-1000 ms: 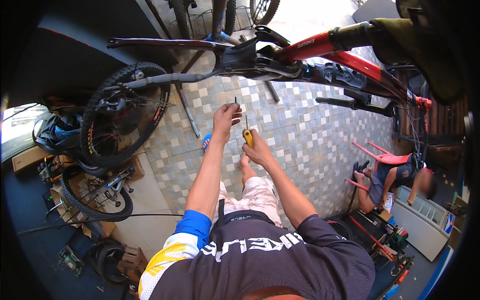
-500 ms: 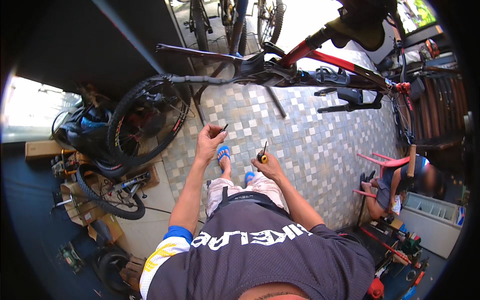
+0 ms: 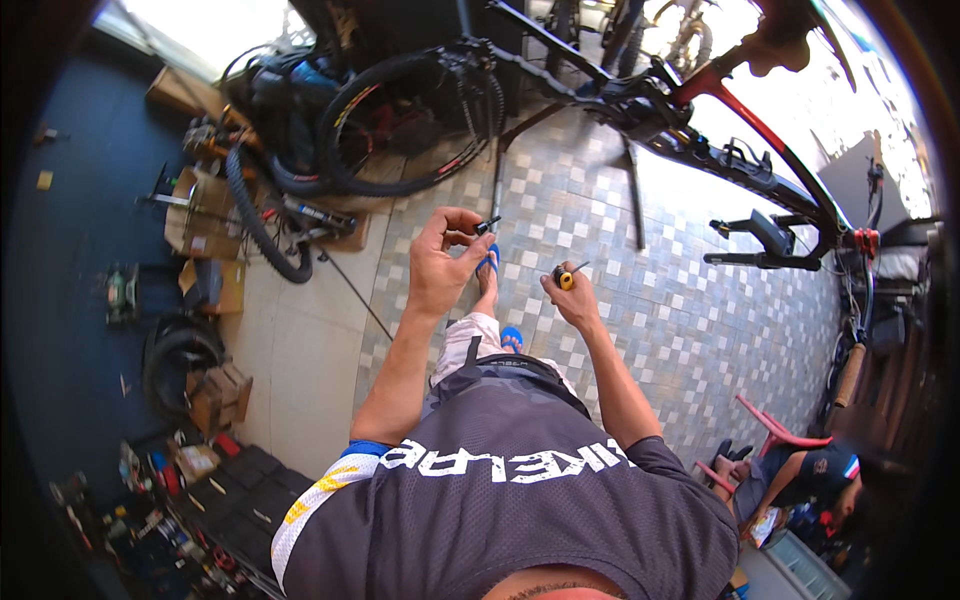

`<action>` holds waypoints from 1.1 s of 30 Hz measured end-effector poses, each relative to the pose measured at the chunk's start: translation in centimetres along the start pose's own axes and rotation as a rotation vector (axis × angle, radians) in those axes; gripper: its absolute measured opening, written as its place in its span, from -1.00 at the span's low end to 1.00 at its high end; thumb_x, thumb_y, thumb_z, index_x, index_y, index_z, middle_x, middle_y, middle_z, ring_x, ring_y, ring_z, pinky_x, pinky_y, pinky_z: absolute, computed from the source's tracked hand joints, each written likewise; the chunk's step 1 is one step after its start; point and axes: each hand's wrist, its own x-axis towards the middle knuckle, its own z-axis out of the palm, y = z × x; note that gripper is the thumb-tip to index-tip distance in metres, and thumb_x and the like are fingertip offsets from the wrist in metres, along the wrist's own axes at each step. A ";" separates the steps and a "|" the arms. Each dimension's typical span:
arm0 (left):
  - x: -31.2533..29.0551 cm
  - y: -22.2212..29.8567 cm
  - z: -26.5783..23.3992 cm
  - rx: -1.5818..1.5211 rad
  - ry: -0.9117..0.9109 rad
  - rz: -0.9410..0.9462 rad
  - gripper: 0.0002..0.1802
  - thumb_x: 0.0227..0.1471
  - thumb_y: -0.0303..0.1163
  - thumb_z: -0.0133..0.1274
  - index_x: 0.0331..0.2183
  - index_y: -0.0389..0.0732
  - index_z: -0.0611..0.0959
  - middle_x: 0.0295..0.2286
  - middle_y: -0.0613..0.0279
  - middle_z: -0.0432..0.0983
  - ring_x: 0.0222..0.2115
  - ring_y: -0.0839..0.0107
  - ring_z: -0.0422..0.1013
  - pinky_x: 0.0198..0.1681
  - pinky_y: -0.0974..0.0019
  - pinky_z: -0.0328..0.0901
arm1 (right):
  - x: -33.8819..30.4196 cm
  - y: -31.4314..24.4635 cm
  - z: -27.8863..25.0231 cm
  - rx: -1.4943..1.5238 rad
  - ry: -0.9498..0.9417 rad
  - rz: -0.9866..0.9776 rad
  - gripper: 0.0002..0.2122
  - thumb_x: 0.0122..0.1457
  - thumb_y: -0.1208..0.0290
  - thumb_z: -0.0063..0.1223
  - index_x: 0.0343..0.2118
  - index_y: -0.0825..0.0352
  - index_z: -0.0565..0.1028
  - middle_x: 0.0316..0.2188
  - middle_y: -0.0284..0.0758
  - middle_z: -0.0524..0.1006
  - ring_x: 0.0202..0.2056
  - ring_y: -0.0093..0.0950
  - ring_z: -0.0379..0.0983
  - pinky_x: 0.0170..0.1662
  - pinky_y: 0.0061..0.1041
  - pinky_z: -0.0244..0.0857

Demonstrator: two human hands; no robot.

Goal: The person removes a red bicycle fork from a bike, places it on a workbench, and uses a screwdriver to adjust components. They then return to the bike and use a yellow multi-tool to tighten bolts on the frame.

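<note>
Between the thumb and fingers of my left hand (image 3: 440, 262) is a small dark cylindrical part (image 3: 487, 226), too small to name surely. My right hand (image 3: 577, 303) is closed round the yellow and black handle of a screwdriver (image 3: 566, 281), its thin shaft pointing up and to the right. Both hands are held out in front of my body, apart from each other, above the tiled floor (image 3: 660, 310). Beyond them a red and black bicycle frame (image 3: 735, 170) is held up off the floor, and neither hand touches it.
A bicycle wheel (image 3: 345, 165) stands ahead to the left, near cardboard boxes (image 3: 205, 225) and a smaller bicycle tyre (image 3: 250, 215). Dark stand legs (image 3: 637, 200) reach the floor under the frame. At the lower right, a person (image 3: 800, 480) sits near a red chair (image 3: 775, 425).
The view has turned left, so the bicycle frame and wheel sit further right in the picture. Both hands still hold their things; the screwdriver's shaft now tilts more to the right.
</note>
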 end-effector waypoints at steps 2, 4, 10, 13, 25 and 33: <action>-3.0 1.3 -1.1 0.140 0.044 0.024 -0.71 0.01 -0.49 0.38 -0.20 -0.23 0.66 -0.31 0.30 0.60 -0.33 0.48 0.51 -0.24 0.36 0.44 | -1.9 0.4 1.6 -0.038 -0.045 -0.060 -0.62 0.17 0.12 0.30 -0.34 0.40 0.49 -0.54 -0.14 0.54 -0.47 -0.27 0.47 -0.33 -0.26 0.36; -5.5 2.5 -2.3 0.216 0.108 0.076 -0.71 -0.02 -0.48 0.38 -0.21 -0.23 0.68 -0.33 0.25 0.60 -0.35 0.42 0.52 -0.24 0.34 0.45 | -4.2 -0.8 3.1 -0.030 -0.139 -0.083 -0.64 0.19 0.14 0.30 -0.36 0.39 0.48 -0.56 -0.20 0.53 -0.50 -0.33 0.47 -0.37 -0.32 0.34; -11.0 5.7 -6.7 0.395 0.255 0.118 -0.70 -0.06 -0.52 0.37 -0.22 -0.22 0.69 -0.34 0.22 0.56 -0.37 0.37 0.51 -0.25 0.32 0.44 | -8.3 -2.7 7.8 -0.233 -0.368 -0.202 -0.67 0.20 0.17 0.30 -0.38 0.36 0.46 -0.62 -0.35 0.48 -0.54 -0.51 0.43 -0.43 -0.38 0.30; -14.6 6.8 -10.2 0.449 0.369 0.131 -0.71 -0.06 -0.54 0.37 -0.22 -0.21 0.69 -0.35 0.23 0.54 -0.38 0.39 0.49 -0.25 0.33 0.44 | -9.4 -3.4 11.0 -0.268 -0.450 -0.254 -0.67 0.19 0.16 0.29 -0.37 0.36 0.47 -0.61 -0.32 0.49 -0.54 -0.49 0.44 -0.42 -0.36 0.30; -47.1 8.1 -28.9 0.641 1.049 -0.104 -0.75 0.04 -0.50 0.32 -0.19 -0.23 0.69 -0.36 0.23 0.52 -0.37 0.40 0.48 -0.27 0.33 0.41 | -16.7 -6.1 31.6 -0.426 -0.899 -0.347 -0.73 0.23 0.26 0.26 -0.33 0.38 0.47 -0.62 -0.34 0.50 -0.61 -0.50 0.46 -0.54 -0.41 0.36; -70.9 5.9 -37.6 0.517 1.514 -0.274 -0.72 0.13 -0.49 0.26 -0.09 -0.24 0.68 -0.30 0.23 0.62 -0.39 0.49 0.50 -0.33 0.41 0.41 | -32.4 -7.0 46.1 -0.545 -1.115 -0.508 -0.74 0.26 0.24 0.22 -0.39 0.33 0.48 -0.63 -0.37 0.51 -0.63 -0.54 0.48 -0.56 -0.46 0.33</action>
